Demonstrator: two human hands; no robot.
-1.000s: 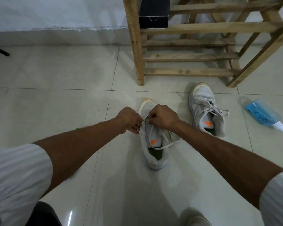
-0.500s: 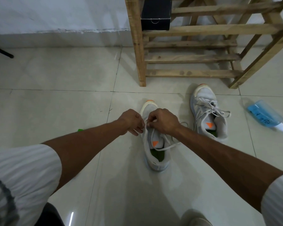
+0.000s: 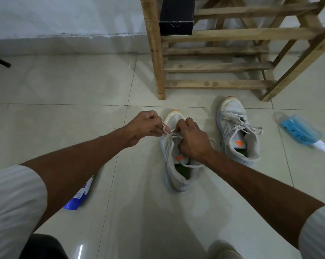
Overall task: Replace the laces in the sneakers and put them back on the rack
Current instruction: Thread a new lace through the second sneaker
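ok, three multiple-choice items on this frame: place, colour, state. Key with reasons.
1. The black box sits:
A. on a shelf of the wooden rack
B. on the floor tiles
C. inside a shoe
2. The spray bottle lying at right is:
A. red
B. blue
C. black
3. The left hand:
A. lies flat on the tiles
B. grips the rack post
C. pinches a lace of the near sneaker

Key: 1A, the box rests on a rack slat; 2B, its body is blue; 3C, its fingertips hold the lace by the toe.
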